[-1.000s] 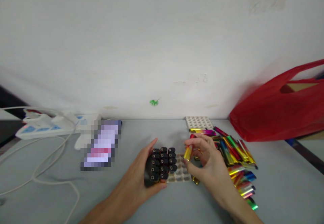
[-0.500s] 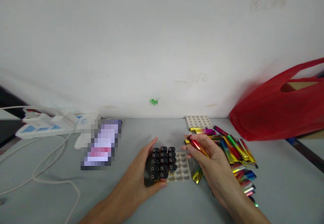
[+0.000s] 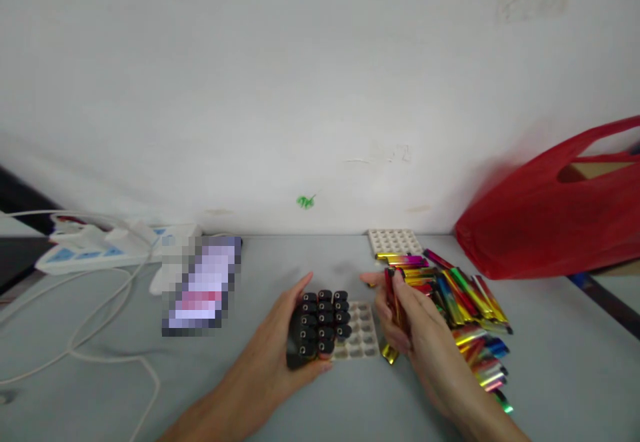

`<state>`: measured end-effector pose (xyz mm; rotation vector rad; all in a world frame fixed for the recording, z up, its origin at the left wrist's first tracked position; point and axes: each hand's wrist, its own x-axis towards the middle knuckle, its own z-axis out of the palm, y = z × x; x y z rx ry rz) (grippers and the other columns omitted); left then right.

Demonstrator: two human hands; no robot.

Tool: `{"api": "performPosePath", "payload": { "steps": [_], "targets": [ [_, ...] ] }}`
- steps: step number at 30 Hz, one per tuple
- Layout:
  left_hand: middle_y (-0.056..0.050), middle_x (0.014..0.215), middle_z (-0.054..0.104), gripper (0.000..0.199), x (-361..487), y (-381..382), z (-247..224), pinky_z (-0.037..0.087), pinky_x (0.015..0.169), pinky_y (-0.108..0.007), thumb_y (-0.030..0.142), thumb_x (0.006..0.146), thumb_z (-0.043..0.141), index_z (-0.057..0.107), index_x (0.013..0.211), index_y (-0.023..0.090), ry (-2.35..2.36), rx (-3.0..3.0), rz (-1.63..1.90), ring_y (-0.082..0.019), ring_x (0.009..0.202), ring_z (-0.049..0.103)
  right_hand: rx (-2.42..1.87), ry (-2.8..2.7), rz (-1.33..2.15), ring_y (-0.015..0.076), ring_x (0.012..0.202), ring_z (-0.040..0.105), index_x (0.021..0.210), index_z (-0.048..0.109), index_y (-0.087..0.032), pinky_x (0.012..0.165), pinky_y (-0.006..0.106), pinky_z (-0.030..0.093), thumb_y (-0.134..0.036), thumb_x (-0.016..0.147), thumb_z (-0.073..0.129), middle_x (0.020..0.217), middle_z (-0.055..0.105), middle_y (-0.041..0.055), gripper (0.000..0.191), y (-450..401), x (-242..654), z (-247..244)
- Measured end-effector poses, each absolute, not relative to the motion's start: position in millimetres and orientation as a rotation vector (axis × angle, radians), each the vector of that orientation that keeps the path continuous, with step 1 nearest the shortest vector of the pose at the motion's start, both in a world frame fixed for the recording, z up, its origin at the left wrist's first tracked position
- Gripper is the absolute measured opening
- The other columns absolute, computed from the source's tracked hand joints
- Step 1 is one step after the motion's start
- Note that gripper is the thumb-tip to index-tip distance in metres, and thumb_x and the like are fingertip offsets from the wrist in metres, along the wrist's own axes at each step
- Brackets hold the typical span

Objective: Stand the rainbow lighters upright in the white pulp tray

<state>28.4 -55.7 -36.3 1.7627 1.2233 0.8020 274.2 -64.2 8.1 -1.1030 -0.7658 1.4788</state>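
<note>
Several upright tubes with black tops (image 3: pixel 325 319) stand in rows in the left part of a pale grid tray (image 3: pixel 361 342). My left hand (image 3: pixel 283 335) is curved around their left side, thumb and fingers at the near and far edges. The right columns of the tray hold no tubes. Just right of it, my right hand (image 3: pixel 407 315) is closed on a shiny red tube (image 3: pixel 390 289), now near upright. Beyond and beside that hand lies a loose pile of shiny coloured tubes (image 3: pixel 463 289).
A second pale grid tray (image 3: pixel 395 241) lies against the wall. A red bag (image 3: pixel 550 222) stands at the right. On the left are a phone (image 3: pixel 205 282), a white power strip (image 3: pixel 115 245) and loose white cables (image 3: pixel 100 357).
My right hand has turned, tipping the red tube from slanted to more upright, with the fingers wrapped further round it. My left hand has hardly moved.
</note>
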Motion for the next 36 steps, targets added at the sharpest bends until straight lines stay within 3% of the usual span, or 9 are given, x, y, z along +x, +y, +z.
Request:
{"api": "performPosePath", "payload": {
  "steps": [5, 12, 15, 18, 20, 29, 36],
  "targets": [
    [-0.011, 0.157, 0.064, 0.108, 27.7, -56.0, -36.8, 0.048, 0.125, -0.059, 0.026, 0.081, 0.09, 0.033, 0.172, 0.036, 1.238, 1.774, 0.78, -0.037, 0.14, 0.066, -1.067, -0.723, 1.569, 0.0075, 0.052, 0.021, 0.109, 0.08, -0.016, 0.047, 0.023, 0.018, -0.073, 0.094, 0.077, 0.066, 0.038, -0.0076, 0.059, -64.9, 273.3, 6.4],
    [-0.013, 0.155, 0.065, 0.108, 28.3, -56.5, -30.7, 0.048, 0.125, -0.061, 0.024, 0.081, 0.09, 0.032, 0.172, 0.033, 1.233, 1.736, 0.758, -0.038, 0.138, 0.068, -1.041, -0.737, 1.564, 0.0112, 0.056, 0.032, 0.112, 0.076, -0.022, 0.05, 0.025, 0.025, -0.077, 0.098, 0.068, 0.071, 0.051, -0.0033, 0.058, -67.8, 272.3, 5.9],
    [-0.014, 0.158, 0.063, 0.108, 28.0, -56.3, -30.5, 0.045, 0.127, -0.063, 0.025, 0.082, 0.09, 0.032, 0.172, 0.033, 1.237, 1.736, 0.748, -0.039, 0.142, 0.065, -1.028, -0.715, 1.642, 0.0107, 0.055, 0.022, 0.097, 0.073, -0.02, 0.051, 0.025, 0.02, -0.081, 0.093, 0.072, 0.063, 0.038, -0.0071, 0.061, -68.6, 273.2, 9.6],
    [-0.015, 0.158, 0.063, 0.106, 28.1, -56.2, -30.0, 0.044, 0.128, -0.062, 0.024, 0.083, 0.089, 0.033, 0.172, 0.03, 1.24, 1.729, 0.744, -0.038, 0.143, 0.064, -0.977, -0.701, 1.753, 0.0103, 0.055, 0.015, 0.071, 0.055, -0.021, 0.051, 0.027, 0.017, -0.084, 0.088, 0.074, 0.062, 0.026, -0.0094, 0.068, -69.3, 273.9, 11.6],
    [-0.014, 0.157, 0.064, 0.106, 28.3, -56.1, -30.2, 0.045, 0.128, -0.061, 0.024, 0.082, 0.089, 0.034, 0.172, 0.03, 1.25, 1.726, 0.748, -0.038, 0.142, 0.065, -0.924, -0.72, 1.795, 0.0105, 0.055, 0.014, 0.066, 0.044, -0.024, 0.052, 0.028, 0.018, -0.085, 0.09, 0.071, 0.061, 0.026, -0.0092, 0.071, -69.7, 274.0, 11.1],
    [-0.012, 0.157, 0.065, 0.11, 28.1, -56.9, -32.6, 0.045, 0.129, -0.061, 0.021, 0.08, 0.091, 0.034, 0.173, 0.033, 1.251, 1.73, 0.759, -0.038, 0.142, 0.066, -0.78, -0.737, 1.852, 0.0111, 0.053, 0.013, 0.061, 0.036, -0.026, 0.051, 0.03, 0.015, -0.08, 0.098, 0.063, 0.059, 0.023, -0.0088, 0.071, -71.5, 272.2, 10.2],
    [-0.013, 0.159, 0.064, 0.11, 27.1, -56.8, -34.1, 0.045, 0.129, -0.061, 0.024, 0.082, 0.091, 0.032, 0.174, 0.034, 1.239, 1.731, 0.758, -0.038, 0.142, 0.066, -0.763, -0.668, 1.825, 0.0097, 0.051, 0.013, 0.059, 0.034, -0.026, 0.049, 0.029, 0.015, -0.072, 0.097, 0.068, 0.055, 0.021, -0.01, 0.068, -70.4, 272.3, 10.9]
  ]
}}
